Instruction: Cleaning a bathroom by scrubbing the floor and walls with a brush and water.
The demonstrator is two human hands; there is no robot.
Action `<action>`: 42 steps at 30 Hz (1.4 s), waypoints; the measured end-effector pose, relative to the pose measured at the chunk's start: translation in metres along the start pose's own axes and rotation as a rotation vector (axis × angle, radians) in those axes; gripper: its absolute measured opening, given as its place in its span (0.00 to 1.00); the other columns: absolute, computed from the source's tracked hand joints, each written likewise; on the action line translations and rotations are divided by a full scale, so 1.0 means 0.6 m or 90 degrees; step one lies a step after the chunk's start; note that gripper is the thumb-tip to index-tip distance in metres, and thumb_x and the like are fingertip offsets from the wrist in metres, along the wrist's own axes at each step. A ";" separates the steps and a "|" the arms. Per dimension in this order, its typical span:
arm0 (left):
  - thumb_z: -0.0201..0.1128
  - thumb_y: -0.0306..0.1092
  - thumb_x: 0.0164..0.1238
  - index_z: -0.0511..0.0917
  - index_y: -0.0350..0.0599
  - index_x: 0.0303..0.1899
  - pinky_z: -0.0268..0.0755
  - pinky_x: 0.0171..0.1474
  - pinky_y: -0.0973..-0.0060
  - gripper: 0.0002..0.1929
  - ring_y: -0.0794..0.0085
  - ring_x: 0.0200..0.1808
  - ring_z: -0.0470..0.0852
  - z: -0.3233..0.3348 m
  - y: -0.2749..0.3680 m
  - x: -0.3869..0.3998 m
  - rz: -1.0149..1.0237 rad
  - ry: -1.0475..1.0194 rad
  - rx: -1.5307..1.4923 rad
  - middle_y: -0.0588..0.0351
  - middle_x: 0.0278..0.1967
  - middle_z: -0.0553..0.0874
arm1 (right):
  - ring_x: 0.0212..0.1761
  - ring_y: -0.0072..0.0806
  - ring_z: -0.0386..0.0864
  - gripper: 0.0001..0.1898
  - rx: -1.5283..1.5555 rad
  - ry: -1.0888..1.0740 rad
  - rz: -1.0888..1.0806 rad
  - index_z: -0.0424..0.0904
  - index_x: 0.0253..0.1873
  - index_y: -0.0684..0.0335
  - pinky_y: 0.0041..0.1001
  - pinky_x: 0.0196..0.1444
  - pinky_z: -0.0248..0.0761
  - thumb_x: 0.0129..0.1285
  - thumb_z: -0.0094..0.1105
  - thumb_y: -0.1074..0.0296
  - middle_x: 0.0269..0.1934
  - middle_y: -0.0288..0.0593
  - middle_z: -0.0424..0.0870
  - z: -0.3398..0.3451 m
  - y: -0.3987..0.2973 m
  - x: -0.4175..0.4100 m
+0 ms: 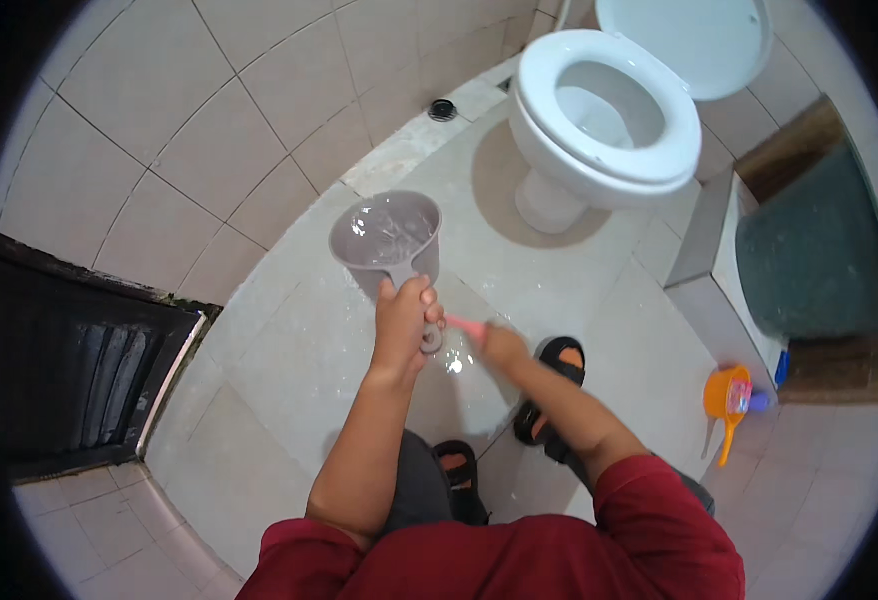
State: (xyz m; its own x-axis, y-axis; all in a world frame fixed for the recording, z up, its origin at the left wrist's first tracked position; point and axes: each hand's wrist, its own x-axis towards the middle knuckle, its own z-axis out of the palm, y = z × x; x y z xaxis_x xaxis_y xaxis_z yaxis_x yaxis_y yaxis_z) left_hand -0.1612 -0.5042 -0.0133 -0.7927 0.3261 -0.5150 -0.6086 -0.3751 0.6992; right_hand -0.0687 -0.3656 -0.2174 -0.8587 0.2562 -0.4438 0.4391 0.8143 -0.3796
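Observation:
My left hand (403, 322) is closed around the handle of a grey plastic water dipper (386, 229), which has some water in it and is held over the wet floor. Just to the right, my right hand (500, 346) grips a pink handle (465, 325); its far end reaches behind or beside my left hand, and what it belongs to is hidden. The right hand is slightly blurred. Ahead and to the right stands a white toilet (604, 135) with its lid raised and its seat down.
A black floor drain (442, 110) lies by the tiled wall. On the right, a large dark green tub (814, 247) stands on a tiled ledge (698, 232), with an orange dipper (725, 394) below. A dark louvred door (93, 360) is at the left. Wet floor tiles (274, 375) lie around my sandals.

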 end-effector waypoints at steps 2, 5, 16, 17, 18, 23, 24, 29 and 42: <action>0.48 0.27 0.53 0.60 0.46 0.30 0.57 0.15 0.82 0.05 0.82 0.13 0.61 0.009 0.000 -0.027 0.013 -0.037 -0.012 0.63 0.16 0.64 | 0.33 0.48 0.74 0.17 0.084 0.170 0.162 0.68 0.34 0.69 0.40 0.34 0.67 0.56 0.39 0.57 0.29 0.57 0.75 -0.039 0.055 -0.026; 0.47 0.27 0.53 0.59 0.46 0.29 0.57 0.15 0.81 0.05 0.82 0.13 0.62 0.027 0.001 -0.064 0.012 -0.059 0.000 0.63 0.16 0.64 | 0.33 0.49 0.74 0.17 0.143 0.276 0.332 0.69 0.33 0.70 0.41 0.35 0.67 0.56 0.39 0.58 0.29 0.59 0.75 -0.041 0.096 -0.093; 0.48 0.26 0.51 0.60 0.45 0.22 0.56 0.14 0.82 0.06 0.82 0.12 0.62 0.060 -0.010 -0.111 -0.074 -0.217 -0.006 0.63 0.14 0.64 | 0.34 0.43 0.75 0.13 0.049 0.146 0.235 0.71 0.35 0.66 0.35 0.36 0.68 0.54 0.42 0.62 0.31 0.54 0.76 0.032 0.006 -0.257; 0.48 0.26 0.51 0.60 0.45 0.20 0.55 0.14 0.83 0.06 0.82 0.12 0.62 0.062 -0.008 -0.118 -0.105 -0.215 0.010 0.63 0.14 0.64 | 0.34 0.43 0.76 0.12 0.033 0.160 0.244 0.72 0.35 0.65 0.35 0.35 0.69 0.54 0.43 0.63 0.31 0.53 0.76 0.013 0.027 -0.254; 0.48 0.26 0.53 0.61 0.46 0.20 0.54 0.13 0.83 0.07 0.83 0.12 0.62 0.065 -0.006 -0.126 -0.096 -0.205 0.023 0.64 0.14 0.65 | 0.33 0.41 0.76 0.11 0.009 0.168 0.277 0.73 0.34 0.64 0.34 0.34 0.70 0.53 0.44 0.64 0.31 0.51 0.77 -0.007 0.049 -0.244; 0.47 0.27 0.56 0.61 0.47 0.19 0.51 0.11 0.87 0.09 0.87 0.10 0.59 0.082 0.010 -0.168 -0.131 -0.214 0.047 0.67 0.13 0.62 | 0.33 0.39 0.77 0.09 -0.023 0.180 0.290 0.74 0.34 0.64 0.32 0.32 0.70 0.52 0.46 0.67 0.31 0.48 0.78 -0.103 0.181 -0.227; 0.47 0.27 0.56 0.61 0.47 0.19 0.50 0.10 0.88 0.09 0.87 0.10 0.59 0.084 0.012 -0.179 -0.155 -0.225 0.051 0.67 0.13 0.62 | 0.33 0.39 0.77 0.09 -0.055 0.173 0.319 0.74 0.34 0.64 0.32 0.32 0.70 0.51 0.47 0.67 0.31 0.48 0.78 -0.119 0.196 -0.221; 0.45 0.29 0.58 0.68 0.37 0.35 0.52 0.08 0.88 0.07 0.89 0.09 0.57 0.078 0.042 -0.246 -0.113 -0.186 0.094 0.68 0.13 0.62 | 0.33 0.37 0.77 0.10 -0.139 0.030 0.131 0.74 0.34 0.62 0.32 0.31 0.70 0.50 0.47 0.64 0.31 0.46 0.78 -0.152 0.217 -0.180; 0.36 0.32 0.62 0.65 0.32 0.44 0.58 0.12 0.84 0.15 0.83 0.10 0.61 0.024 0.056 -0.368 -0.239 -0.179 0.035 0.63 0.15 0.63 | 0.36 0.46 0.74 0.17 0.195 0.285 0.567 0.69 0.39 0.65 0.39 0.38 0.67 0.55 0.39 0.57 0.33 0.56 0.75 -0.003 0.583 -0.513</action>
State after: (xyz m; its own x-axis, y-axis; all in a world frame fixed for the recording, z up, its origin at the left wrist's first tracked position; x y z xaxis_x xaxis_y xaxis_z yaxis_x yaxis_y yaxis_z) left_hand -0.0062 -0.5761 0.1310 -0.4732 0.6550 -0.5890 -0.8428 -0.1419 0.5193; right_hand 0.3486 -0.1587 -0.2121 -0.1837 0.9197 -0.3470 0.9561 0.0852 -0.2803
